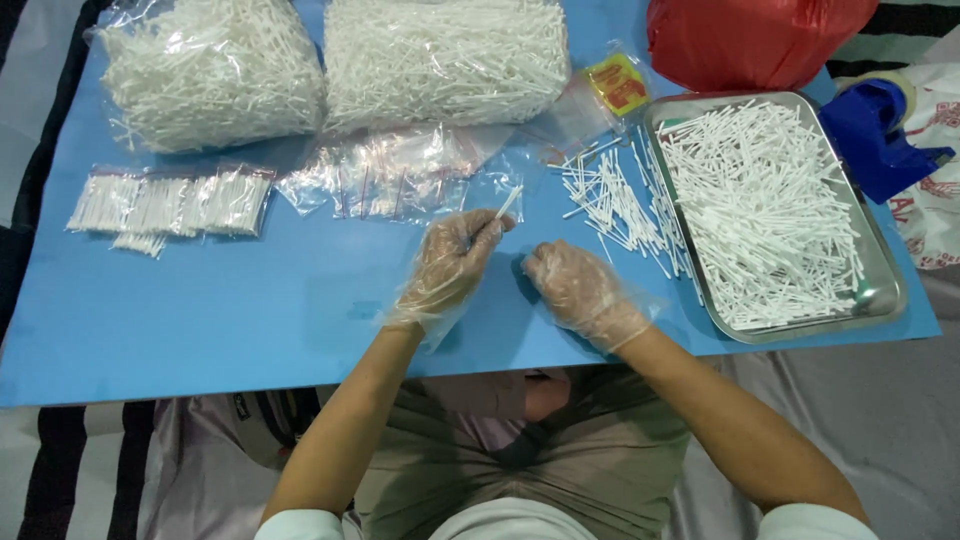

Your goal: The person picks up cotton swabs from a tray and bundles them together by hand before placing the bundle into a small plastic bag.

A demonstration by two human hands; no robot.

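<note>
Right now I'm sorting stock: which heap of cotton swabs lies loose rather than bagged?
The cotton swabs in the metal tray at right, spilling onto the blue table; the two big heaps at the top sit in clear bags.

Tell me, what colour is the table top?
Blue table top, seen in the head view.

board point(250, 300): blue
swabs point(760, 200): white
tray point(885, 295): silver
far bag point(750, 40): red
tape holder point(875, 125): blue
</note>
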